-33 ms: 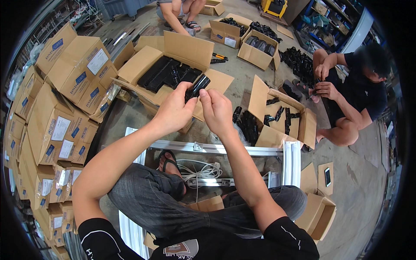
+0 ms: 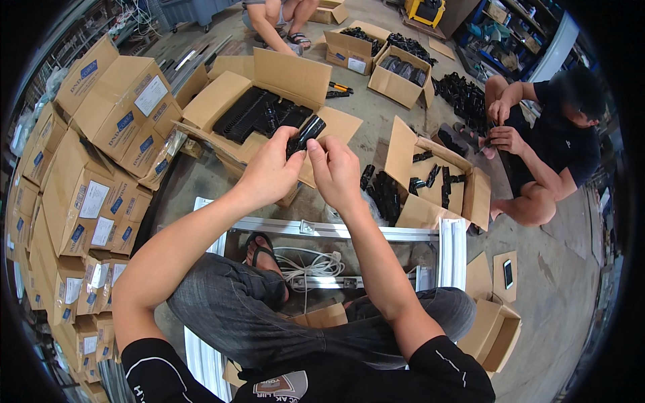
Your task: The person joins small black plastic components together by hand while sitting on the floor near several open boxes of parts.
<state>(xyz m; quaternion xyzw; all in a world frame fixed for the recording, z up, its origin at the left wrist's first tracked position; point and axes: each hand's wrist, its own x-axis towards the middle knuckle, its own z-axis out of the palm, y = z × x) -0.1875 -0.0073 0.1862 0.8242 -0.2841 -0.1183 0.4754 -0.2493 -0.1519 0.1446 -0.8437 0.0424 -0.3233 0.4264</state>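
In front of me, my left hand (image 2: 277, 164) is wrapped round a glossy black tubular fitting (image 2: 310, 130), which tilts up to the right. My right hand (image 2: 334, 171) is closed against the fitting's right side, thumb along it, its fingertips partly hidden. Just beyond my hands stands an open carton (image 2: 289, 70) with rows of black ribbed parts (image 2: 245, 115) and a few loose black pieces on top. To the right, another open carton (image 2: 398, 158) contains several similar black fittings (image 2: 446, 187). More black pieces (image 2: 383, 195) lie in a heap beside it.
A silvery metal frame (image 2: 403, 234) surrounds my legs, with a coiled white cable (image 2: 309, 265) inside. Stacked cartons (image 2: 84, 201) line the left. A co-worker (image 2: 564, 134) handles a small part at right; another person (image 2: 275, 23) crouches beyond. A phone (image 2: 508, 274) lies on cardboard.
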